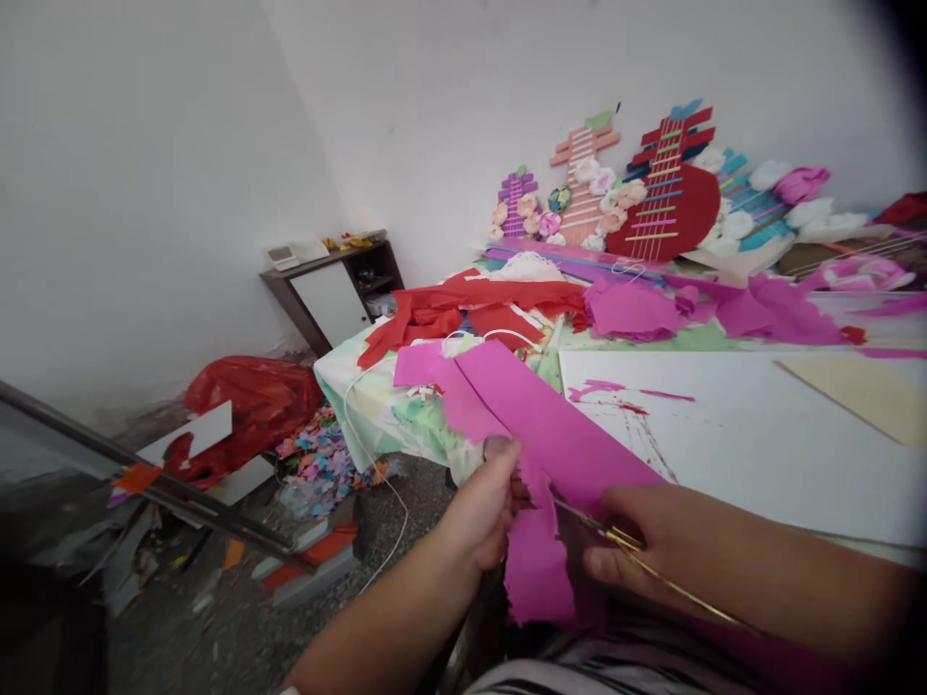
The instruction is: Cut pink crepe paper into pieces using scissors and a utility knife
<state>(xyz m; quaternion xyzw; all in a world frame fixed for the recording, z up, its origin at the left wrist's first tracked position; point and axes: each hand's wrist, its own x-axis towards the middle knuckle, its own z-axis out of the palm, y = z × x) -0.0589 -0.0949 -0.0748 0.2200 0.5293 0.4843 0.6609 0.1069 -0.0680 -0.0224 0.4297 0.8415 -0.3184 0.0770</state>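
My left hand [484,512] pinches a magenta strip of paper [540,579] with a ragged, wavy edge, and its lower end hangs down over my lap. In my right hand [652,541] is a pair of scissors [615,537] with gold-coloured handles. The blades point left and touch the strip just beside my left fingers; how far they are parted I cannot tell. Behind both hands a longer magenta sheet [536,405] lies slanting over the table's edge, with a fold or seam along it. My right hand hides part of it.
Red paper [485,299] and crumpled magenta paper [637,309] lie across the table. At right is a white board [739,425] with pink smears. Decorated paper guitars [673,193] lean on the wall. Floor left: a red plastic bag [246,396], scraps [325,463] and a metal bar [145,463].
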